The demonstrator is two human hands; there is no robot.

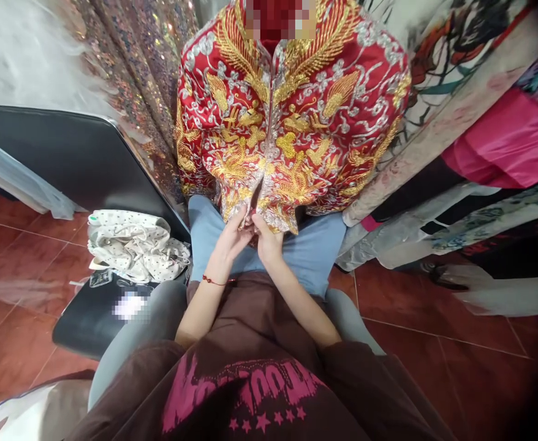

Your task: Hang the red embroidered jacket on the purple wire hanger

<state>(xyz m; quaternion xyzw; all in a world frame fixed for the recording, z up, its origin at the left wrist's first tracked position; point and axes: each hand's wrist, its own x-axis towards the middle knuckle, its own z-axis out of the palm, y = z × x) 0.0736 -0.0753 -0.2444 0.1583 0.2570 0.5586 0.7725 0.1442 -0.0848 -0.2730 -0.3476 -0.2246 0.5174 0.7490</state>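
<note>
A red jacket (pixel 296 131) with gold and silver embroidery is upright in front of me, its lower hem near my lap. The front is joined along the middle higher up and parts in a narrow gap at the bottom. My left hand (pixel 233 237), with a red string bracelet on the wrist, pinches the hem edge on the left of the gap. My right hand (pixel 267 237) grips the edge on the right side, thumb on top. The fingertips of both hands almost meet, and the fabric partly hides them.
A black chair (pixel 85 324) on the left bears a bundled white dotted cloth (pixel 135 245). Sequined fabric (pixel 144 67) hangs behind it. On the right hang several garments, one of them bright pink (pixel 508 141). Red floor tiles (pixel 407 306) show on both sides.
</note>
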